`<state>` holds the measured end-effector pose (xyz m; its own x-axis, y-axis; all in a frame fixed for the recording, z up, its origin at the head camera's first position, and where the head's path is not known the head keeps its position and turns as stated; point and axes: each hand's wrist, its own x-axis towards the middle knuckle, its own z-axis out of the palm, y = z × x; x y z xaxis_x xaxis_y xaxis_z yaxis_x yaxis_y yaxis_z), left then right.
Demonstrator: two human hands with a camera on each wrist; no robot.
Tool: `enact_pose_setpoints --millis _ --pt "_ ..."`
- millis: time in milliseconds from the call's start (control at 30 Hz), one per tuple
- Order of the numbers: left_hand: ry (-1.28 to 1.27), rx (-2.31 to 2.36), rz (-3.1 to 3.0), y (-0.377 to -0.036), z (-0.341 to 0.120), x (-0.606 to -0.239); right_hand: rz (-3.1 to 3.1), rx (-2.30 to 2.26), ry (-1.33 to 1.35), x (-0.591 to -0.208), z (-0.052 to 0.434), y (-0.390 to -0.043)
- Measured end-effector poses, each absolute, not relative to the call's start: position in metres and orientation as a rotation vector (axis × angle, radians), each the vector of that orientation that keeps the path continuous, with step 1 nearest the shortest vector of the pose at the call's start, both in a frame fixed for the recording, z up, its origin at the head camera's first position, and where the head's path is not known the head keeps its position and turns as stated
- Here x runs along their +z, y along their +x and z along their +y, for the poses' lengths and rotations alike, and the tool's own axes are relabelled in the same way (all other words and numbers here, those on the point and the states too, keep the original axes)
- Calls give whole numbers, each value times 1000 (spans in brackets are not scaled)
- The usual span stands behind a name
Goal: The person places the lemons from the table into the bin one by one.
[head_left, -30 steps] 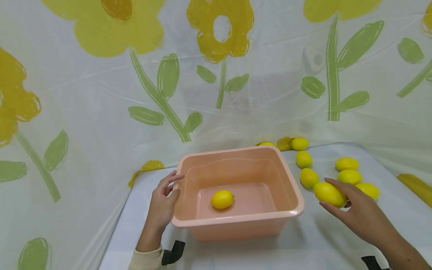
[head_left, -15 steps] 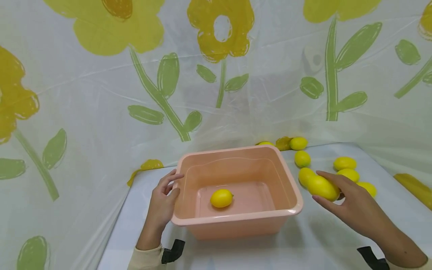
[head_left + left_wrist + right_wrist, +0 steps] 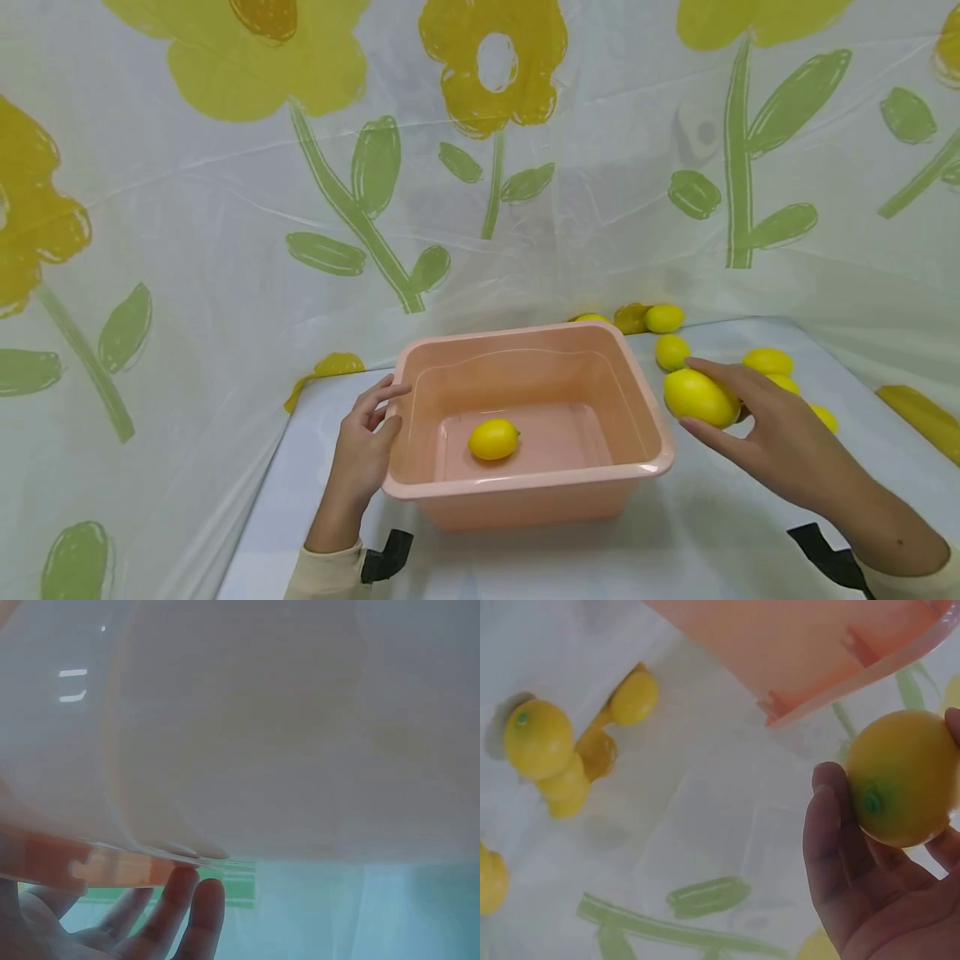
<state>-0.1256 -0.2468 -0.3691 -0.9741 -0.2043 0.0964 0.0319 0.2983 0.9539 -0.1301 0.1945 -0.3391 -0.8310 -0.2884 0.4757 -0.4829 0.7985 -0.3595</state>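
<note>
A pink plastic basin (image 3: pixel 525 508) stands on the table with one lemon (image 3: pixel 493 439) lying on its floor. My left hand (image 3: pixel 360 450) holds the basin's left rim, with fingers at the rim's edge; in the left wrist view the fingers (image 3: pixel 176 907) come up against the underside of the rim. To the right of the basin, my right hand (image 3: pixel 780 433) pinches another lemon (image 3: pixel 699 398) between thumb and fingers, raised beside the basin's right rim. The right wrist view shows this lemon (image 3: pixel 901 780) end-on, its green tip facing the camera.
Several more lemons lie on the white tabletop (image 3: pixel 720 533) to the right, among them a lemon (image 3: pixel 768 361) behind my right hand and a lemon (image 3: pixel 664 317) at the back edge. A curtain (image 3: pixel 600 208) printed with flowers hangs behind the table.
My right hand has carried its lemon leftward and slightly up, closer to the basin's right rim, now covering a lemon behind it. The left hand and basin have stayed in place.
</note>
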Motion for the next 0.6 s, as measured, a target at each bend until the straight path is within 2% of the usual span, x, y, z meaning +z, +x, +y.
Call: enact_pose_setpoints --millis 600 --pt "173 -1771 -2366 -123 -244 -366 -2588 648 775 -310 167 -125"
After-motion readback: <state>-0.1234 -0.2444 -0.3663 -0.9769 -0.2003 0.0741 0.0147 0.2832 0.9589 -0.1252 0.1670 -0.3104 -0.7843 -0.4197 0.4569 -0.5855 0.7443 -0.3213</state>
